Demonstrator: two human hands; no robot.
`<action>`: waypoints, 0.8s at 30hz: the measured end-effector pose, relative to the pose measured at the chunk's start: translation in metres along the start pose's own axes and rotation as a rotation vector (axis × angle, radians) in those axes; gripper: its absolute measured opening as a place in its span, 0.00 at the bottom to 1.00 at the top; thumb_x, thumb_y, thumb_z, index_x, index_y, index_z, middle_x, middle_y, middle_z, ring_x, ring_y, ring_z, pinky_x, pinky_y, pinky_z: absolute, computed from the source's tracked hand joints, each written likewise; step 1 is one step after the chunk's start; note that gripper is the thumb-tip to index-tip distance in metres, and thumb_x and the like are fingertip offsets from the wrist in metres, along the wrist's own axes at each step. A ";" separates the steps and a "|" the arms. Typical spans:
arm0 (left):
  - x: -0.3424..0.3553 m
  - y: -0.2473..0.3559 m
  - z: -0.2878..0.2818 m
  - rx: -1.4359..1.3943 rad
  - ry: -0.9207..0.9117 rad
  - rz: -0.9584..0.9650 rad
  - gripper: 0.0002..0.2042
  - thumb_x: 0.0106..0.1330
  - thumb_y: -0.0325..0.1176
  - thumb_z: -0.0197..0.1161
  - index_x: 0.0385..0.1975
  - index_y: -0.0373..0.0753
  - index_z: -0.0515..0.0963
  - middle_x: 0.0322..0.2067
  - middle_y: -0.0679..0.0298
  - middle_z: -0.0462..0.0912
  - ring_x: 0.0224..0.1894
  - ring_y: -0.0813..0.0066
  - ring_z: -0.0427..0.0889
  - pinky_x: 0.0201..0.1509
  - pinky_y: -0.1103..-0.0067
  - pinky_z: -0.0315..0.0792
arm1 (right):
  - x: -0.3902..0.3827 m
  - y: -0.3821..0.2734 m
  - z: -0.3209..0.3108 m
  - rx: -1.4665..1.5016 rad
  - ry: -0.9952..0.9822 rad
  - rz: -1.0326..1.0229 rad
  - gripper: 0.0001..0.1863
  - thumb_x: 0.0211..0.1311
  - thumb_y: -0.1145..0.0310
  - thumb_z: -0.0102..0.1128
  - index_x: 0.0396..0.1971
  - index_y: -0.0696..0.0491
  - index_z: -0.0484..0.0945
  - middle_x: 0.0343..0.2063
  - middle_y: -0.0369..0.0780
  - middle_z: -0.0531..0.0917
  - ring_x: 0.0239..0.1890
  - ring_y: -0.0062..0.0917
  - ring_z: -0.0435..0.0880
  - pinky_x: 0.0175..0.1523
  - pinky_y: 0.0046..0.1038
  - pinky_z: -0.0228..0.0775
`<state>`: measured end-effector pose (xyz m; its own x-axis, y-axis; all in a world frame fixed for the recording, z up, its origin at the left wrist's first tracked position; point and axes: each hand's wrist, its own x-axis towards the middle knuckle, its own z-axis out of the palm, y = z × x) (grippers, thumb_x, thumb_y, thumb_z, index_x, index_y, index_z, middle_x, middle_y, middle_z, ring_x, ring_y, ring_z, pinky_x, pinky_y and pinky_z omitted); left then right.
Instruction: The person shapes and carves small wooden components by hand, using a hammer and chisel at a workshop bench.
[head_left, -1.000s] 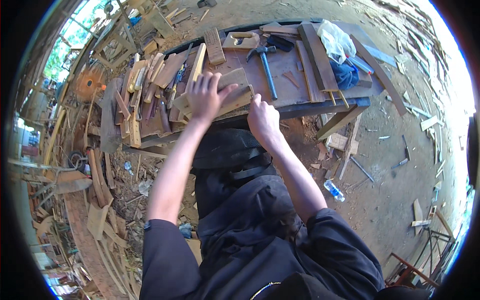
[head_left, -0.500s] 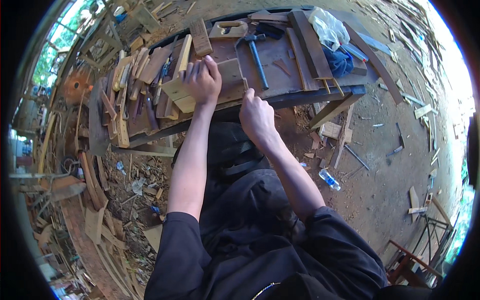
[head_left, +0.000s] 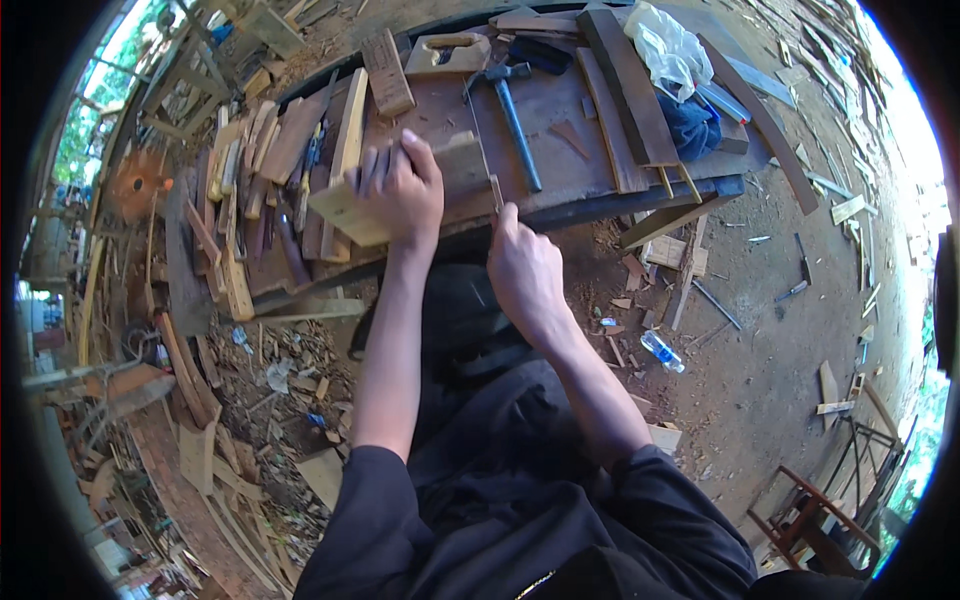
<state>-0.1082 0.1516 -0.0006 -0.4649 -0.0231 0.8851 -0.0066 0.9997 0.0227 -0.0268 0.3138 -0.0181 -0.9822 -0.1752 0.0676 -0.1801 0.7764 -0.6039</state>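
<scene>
My left hand (head_left: 405, 195) is closed over the top edge of a pale wooden board (head_left: 460, 165), which stands tilted near the front edge of the workbench. Between the fingers and palm, part of the board is hidden. My right hand (head_left: 527, 268) is wrapped round a slim wooden-handled tool (head_left: 497, 192). From its tip a thin, wire-like line runs away past the board's right end; its exact kind is unclear. A hammer (head_left: 517, 130) with a blue handle lies beyond my right hand. Farther back is a wooden handsaw-style handle (head_left: 448, 54).
Several wood strips (head_left: 296, 140) crowd the bench's left side. A dark plank (head_left: 628, 90), a white plastic bag (head_left: 668, 50) and a blue cloth (head_left: 690, 128) lie at its right. On the littered floor are a plastic bottle (head_left: 661, 351) and a red-brown chair frame (head_left: 820, 525).
My right hand has drawn back toward me with the slim tool. The board leans differently under my left hand, which keeps its grip. The whole view has shifted slightly.
</scene>
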 end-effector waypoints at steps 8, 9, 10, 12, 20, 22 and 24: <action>0.014 0.035 0.023 -0.225 -0.099 0.123 0.21 0.77 0.34 0.63 0.17 0.43 0.71 0.17 0.66 0.73 0.24 0.64 0.78 0.29 0.66 0.60 | 0.004 -0.004 -0.011 -0.050 0.001 0.056 0.05 0.71 0.74 0.56 0.40 0.60 0.73 0.24 0.46 0.85 0.23 0.39 0.89 0.27 0.38 0.82; 0.017 0.034 0.027 -0.146 -0.092 0.079 0.21 0.77 0.34 0.63 0.17 0.43 0.71 0.16 0.67 0.73 0.22 0.64 0.77 0.28 0.65 0.60 | 0.006 -0.004 -0.009 0.048 0.027 0.067 0.10 0.80 0.67 0.52 0.40 0.59 0.71 0.24 0.49 0.84 0.22 0.46 0.86 0.25 0.44 0.77; 0.020 0.033 0.031 -0.064 -0.084 0.035 0.21 0.77 0.34 0.64 0.17 0.43 0.72 0.15 0.68 0.72 0.20 0.65 0.77 0.27 0.65 0.59 | 0.008 -0.007 -0.011 0.052 0.028 0.092 0.10 0.80 0.67 0.52 0.40 0.59 0.71 0.24 0.49 0.84 0.22 0.46 0.86 0.25 0.44 0.77; 0.022 0.034 0.041 -0.090 -0.088 0.015 0.21 0.78 0.33 0.63 0.16 0.42 0.71 0.13 0.68 0.71 0.18 0.64 0.75 0.27 0.65 0.59 | 0.007 -0.011 -0.020 0.107 0.032 0.098 0.10 0.80 0.68 0.53 0.39 0.59 0.71 0.24 0.49 0.84 0.21 0.46 0.85 0.24 0.44 0.77; 0.022 0.033 0.042 -0.091 -0.154 0.004 0.23 0.79 0.34 0.60 0.15 0.43 0.70 0.14 0.67 0.71 0.19 0.64 0.75 0.26 0.65 0.58 | -0.050 -0.024 -0.071 -0.015 -0.232 0.227 0.07 0.75 0.71 0.56 0.37 0.57 0.70 0.21 0.45 0.83 0.21 0.39 0.88 0.24 0.37 0.78; 0.015 0.039 0.030 -0.062 -0.105 0.004 0.23 0.79 0.33 0.59 0.15 0.43 0.69 0.14 0.68 0.71 0.19 0.65 0.76 0.27 0.65 0.58 | -0.021 -0.026 -0.051 -0.043 -0.128 0.162 0.10 0.79 0.67 0.55 0.38 0.58 0.71 0.20 0.47 0.83 0.22 0.44 0.87 0.24 0.42 0.77; 0.014 0.040 0.027 -0.065 -0.077 0.023 0.22 0.78 0.33 0.60 0.15 0.43 0.70 0.14 0.67 0.71 0.19 0.64 0.76 0.27 0.65 0.60 | 0.018 -0.015 -0.011 -0.048 -0.010 0.110 0.10 0.79 0.67 0.53 0.39 0.59 0.71 0.21 0.48 0.85 0.22 0.46 0.88 0.26 0.43 0.79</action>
<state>-0.1388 0.1918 -0.0003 -0.5305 0.0026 0.8477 0.0608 0.9975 0.0350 -0.0422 0.3062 0.0008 -0.9956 -0.0931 -0.0050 -0.0738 0.8192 -0.5687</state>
